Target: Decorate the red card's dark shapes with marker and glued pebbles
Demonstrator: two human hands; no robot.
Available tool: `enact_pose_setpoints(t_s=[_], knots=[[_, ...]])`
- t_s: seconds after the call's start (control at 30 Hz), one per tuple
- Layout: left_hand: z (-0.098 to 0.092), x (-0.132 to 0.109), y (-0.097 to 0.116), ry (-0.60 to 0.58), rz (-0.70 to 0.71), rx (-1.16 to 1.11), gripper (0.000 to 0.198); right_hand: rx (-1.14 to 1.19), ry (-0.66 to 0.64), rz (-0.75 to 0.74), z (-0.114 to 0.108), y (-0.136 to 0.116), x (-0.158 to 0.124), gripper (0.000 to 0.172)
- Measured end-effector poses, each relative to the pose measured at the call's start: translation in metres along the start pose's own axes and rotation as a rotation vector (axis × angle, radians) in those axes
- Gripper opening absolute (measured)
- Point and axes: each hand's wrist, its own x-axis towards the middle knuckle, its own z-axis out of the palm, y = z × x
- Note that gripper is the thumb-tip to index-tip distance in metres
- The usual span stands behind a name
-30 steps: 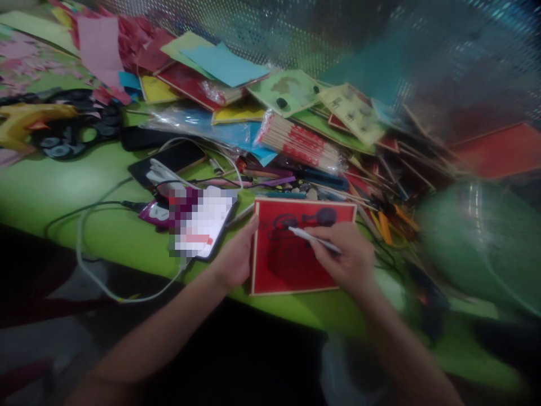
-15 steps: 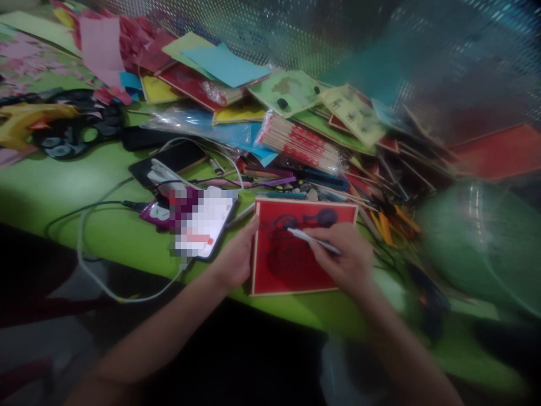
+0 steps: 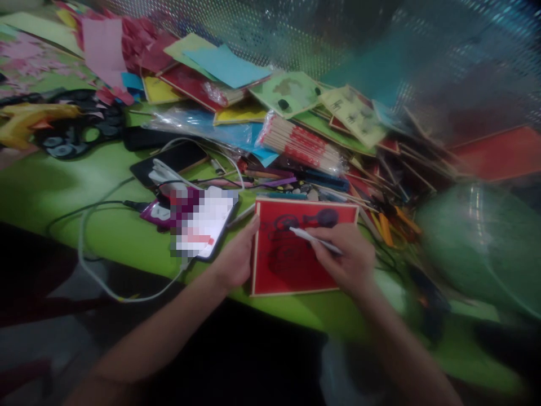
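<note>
Red card [image 3: 291, 256], edged in pale strips, lies on the green table [image 3: 114, 231] directly before the person, dark line drawings across its upper and middle parts. The left hand [image 3: 236, 256] grips its left edge, thumb along the border, the other fingers mostly hidden. The right hand [image 3: 349, 254] is closed around a white pen [image 3: 316, 239], its tip at a round dark figure; whether it touches is too fine to tell. Beyond the card, a clear packet [image 3: 300, 144] holds a bundle of pale sticks, with red printing too blurred to read. Left of that, a clear bag [image 3: 190, 119] covers blue sheets [image 3: 224, 132]. Behind the packet, a yellow card [image 3: 355, 115] bears small dark marks, and I cannot tell whether they are letters; a green card [image 3: 291, 93] beside it carries dark round spots. Left of the red work, a phone [image 3: 211, 225] shows a bright screen, broken into blocks that hide any text, a red bar near its lower end. It overlaps a purple device [image 3: 154, 213] with a pale, unreadable patch.
</note>
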Motion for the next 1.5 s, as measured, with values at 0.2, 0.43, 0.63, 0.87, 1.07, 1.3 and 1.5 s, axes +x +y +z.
enact_pose_setpoints(t_s=[0.2, 0.43, 0.63, 0.87, 1.07, 1.3, 1.5], knots=[[0.002, 0.0, 0.0007, -0.001, -0.009, 0.015, 0.049, 0.026, 0.014, -0.006, -0.0003, -0.0007, 0.0003, 0.02], [0.0024, -0.0004, 0.0007, -0.013, -0.001, 0.005, 0.051, 0.014, 0.012, 0.002, -0.0004, -0.0007, 0.0001, 0.019], [0.0032, 0.0, 0.0003, 0.027, -0.011, -0.027, 0.051, 0.009, 0.002, -0.013, 0.0007, 0.0006, -0.001, 0.017], [-0.0033, -0.0001, -0.0017, 0.001, -0.005, -0.013, 0.053, 0.008, -0.004, -0.05, 0.0039, -0.0008, -0.001, 0.017], [0.0011, 0.0018, -0.0001, -0.016, 0.005, -0.012, 0.053, 0.011, 0.028, -0.032, 0.0009, 0.0004, -0.0003, 0.018], [-0.0028, 0.0003, -0.0005, -0.015, 0.002, -0.016, 0.053, 0.008, 0.017, -0.036, 0.0008, -0.0006, -0.0008, 0.017], [0.002, 0.0008, 0.0004, 0.007, -0.004, -0.017, 0.054, 0.011, 0.02, -0.023, 0.0007, 0.0012, -0.0016, 0.018]])
